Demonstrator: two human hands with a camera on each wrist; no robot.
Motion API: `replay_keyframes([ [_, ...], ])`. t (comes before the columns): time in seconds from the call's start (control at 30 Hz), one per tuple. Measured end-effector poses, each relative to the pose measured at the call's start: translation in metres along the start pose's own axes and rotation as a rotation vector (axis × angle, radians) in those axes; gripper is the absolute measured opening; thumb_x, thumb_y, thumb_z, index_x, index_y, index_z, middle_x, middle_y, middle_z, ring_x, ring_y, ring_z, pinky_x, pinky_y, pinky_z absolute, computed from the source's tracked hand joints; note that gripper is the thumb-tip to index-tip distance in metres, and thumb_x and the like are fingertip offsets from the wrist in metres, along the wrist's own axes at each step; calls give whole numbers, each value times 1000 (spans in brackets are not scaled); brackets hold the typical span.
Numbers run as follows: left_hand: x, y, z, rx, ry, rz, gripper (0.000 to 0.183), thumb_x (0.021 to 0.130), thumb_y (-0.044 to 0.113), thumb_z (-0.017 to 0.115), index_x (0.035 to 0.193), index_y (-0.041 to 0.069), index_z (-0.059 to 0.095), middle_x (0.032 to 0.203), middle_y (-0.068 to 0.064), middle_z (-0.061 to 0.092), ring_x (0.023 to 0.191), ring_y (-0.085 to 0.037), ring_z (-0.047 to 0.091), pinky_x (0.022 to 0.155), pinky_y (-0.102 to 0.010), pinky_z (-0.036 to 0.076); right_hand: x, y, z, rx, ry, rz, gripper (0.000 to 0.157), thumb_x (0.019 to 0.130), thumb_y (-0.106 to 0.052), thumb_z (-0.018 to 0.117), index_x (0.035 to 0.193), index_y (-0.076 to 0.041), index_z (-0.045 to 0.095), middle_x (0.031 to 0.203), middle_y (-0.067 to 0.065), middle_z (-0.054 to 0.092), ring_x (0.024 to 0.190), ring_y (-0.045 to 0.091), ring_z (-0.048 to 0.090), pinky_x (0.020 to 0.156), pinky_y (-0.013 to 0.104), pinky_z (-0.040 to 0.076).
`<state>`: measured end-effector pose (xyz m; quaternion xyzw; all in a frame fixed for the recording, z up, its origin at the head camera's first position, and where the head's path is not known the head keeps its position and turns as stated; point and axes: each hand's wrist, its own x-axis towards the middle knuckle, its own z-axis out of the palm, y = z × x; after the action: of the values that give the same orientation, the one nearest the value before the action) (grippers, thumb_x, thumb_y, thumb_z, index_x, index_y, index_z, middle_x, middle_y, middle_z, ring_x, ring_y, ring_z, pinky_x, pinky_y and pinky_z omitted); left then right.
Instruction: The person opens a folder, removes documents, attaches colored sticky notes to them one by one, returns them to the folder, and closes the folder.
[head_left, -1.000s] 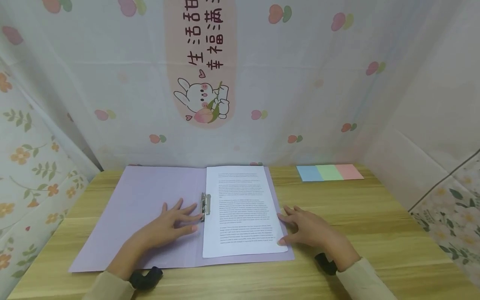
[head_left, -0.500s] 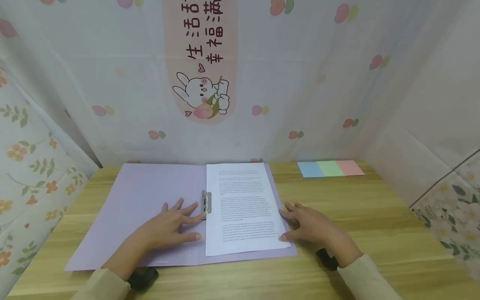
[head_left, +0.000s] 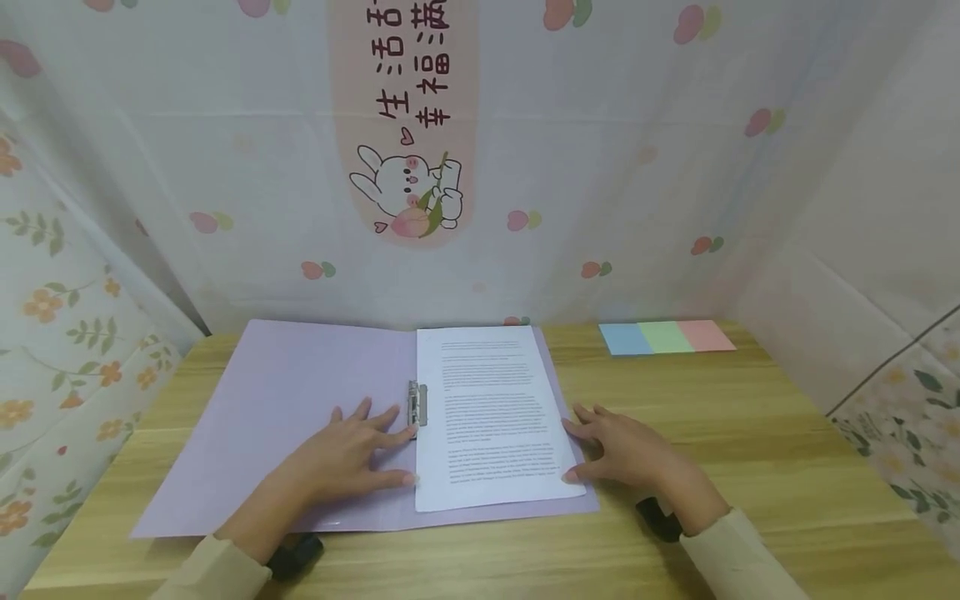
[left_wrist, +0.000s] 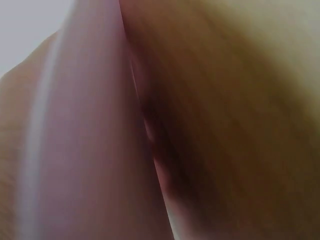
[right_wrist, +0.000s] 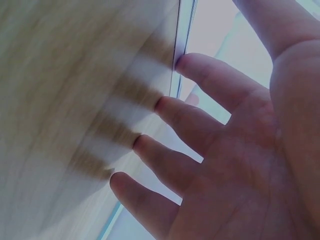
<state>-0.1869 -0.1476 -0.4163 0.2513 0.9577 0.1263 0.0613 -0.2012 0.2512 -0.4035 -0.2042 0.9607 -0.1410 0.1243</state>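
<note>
An open lilac folder [head_left: 300, 367] lies flat on the wooden table, with a metal clip [head_left: 417, 406] at its spine. Printed sheets of paper [head_left: 487, 417] rest on its right half, beside the clip. My left hand [head_left: 348, 458] lies over the folder's left half, fingers spread, forefinger by the clip and thumb at the sheets' left edge. At the sheets' right edge, my right hand [head_left: 630, 450] touches with thumb and fingertips; its straight, parted fingers [right_wrist: 185, 122] show in the right wrist view. The left wrist view is mostly the blurred folder edge.
Blue, green and pink sticky notes [head_left: 666, 337] lie in a row at the table's back right. A patterned curtain [head_left: 480, 167] hangs right behind the table [head_left: 712, 433]. Dark bands with cameras [head_left: 660, 521] sit at both wrists.
My left thumb has shifted right, up to the sheets' left edge. My right hand keeps its place at the other edge. The head view has tilted slightly.
</note>
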Motion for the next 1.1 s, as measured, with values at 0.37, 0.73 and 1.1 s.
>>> replay_keyframes([
  [0.37,-4,1,-7,-35,5,-40,81,84,75,61,149,28,52,146,-15,58,138,-58,43,106,-80,31,-1,-1,0,5,-7,-8,88,76,-60,79,143,-8,57,158,24,41,144,55,35,110,70,36],
  [0.73,-6,-7,-12,-73,34,-61,92,88,72,60,161,26,28,141,-6,65,138,-45,51,114,-68,34,-1,2,2,13,11,-9,88,76,-61,79,143,-8,58,158,22,42,144,54,37,110,70,36],
  [1.1,-12,-5,-5,-57,43,-27,99,90,70,58,164,32,4,145,-6,61,140,-47,48,115,-69,31,-2,4,2,21,18,-4,88,76,-61,79,143,-9,57,158,21,42,144,53,38,111,69,36],
])
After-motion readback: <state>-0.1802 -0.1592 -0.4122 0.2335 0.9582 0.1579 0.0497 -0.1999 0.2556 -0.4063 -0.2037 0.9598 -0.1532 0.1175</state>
